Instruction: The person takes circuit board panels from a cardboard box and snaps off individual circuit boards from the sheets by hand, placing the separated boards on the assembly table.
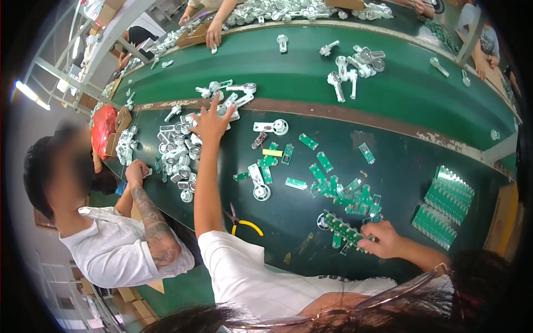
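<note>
My left hand (212,123) is stretched far forward, fingers spread, over several white plastic housings (243,100) at the edge of the green belt. It touches or hovers just above them; I cannot tell which. Low on the right, my right hand (382,240) grips the end of a green circuit board panel (343,228) between thumb and fingers. Loose small circuit boards (333,186) lie scattered beyond that panel. Two white housings with round ends, one upper (271,127) and one lower (260,183), rest on the dark table between my hands.
Yellow-handled pliers (244,224) lie beside my left forearm. A heap of white housings (179,150) sits left of it. Stacked board panels (448,194) are at right. A co-worker (119,233) works close on my left. Further housings (355,66) lie on the belt (405,94).
</note>
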`<move>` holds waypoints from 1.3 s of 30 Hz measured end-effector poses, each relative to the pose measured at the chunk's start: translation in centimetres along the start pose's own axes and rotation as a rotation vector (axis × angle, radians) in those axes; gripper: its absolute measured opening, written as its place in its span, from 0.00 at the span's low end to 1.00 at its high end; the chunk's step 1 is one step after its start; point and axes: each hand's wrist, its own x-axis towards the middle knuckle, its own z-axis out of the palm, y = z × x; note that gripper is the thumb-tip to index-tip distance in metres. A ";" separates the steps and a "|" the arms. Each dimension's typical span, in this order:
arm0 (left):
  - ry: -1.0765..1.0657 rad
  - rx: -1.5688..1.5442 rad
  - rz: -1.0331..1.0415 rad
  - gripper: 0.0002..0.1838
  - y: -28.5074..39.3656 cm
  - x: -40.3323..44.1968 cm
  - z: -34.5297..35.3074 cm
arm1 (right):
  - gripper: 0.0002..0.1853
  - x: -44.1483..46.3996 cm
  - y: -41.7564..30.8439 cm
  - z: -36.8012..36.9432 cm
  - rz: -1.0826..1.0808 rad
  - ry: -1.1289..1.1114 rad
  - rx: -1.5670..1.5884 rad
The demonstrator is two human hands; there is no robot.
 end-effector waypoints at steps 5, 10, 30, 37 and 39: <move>0.199 0.022 0.064 0.28 6.0 1.3 2.4 | 0.11 0.2 -0.4 0.1 0.031 0.018 0.078; 0.157 -0.203 0.336 0.20 12.8 3.7 2.2 | 0.11 0.0 -0.2 0.2 0.027 0.033 0.075; -0.287 -0.525 0.450 0.21 2.1 -0.9 -2.6 | 0.11 0.1 0.0 -0.1 -0.046 0.099 0.075; -0.137 -0.719 0.587 0.45 16.6 3.7 4.7 | 0.11 0.1 0.0 0.3 -0.110 0.100 -0.049; -0.286 -0.749 0.431 0.40 17.3 3.1 0.4 | 0.11 0.2 -0.5 -0.1 -0.098 0.097 -0.025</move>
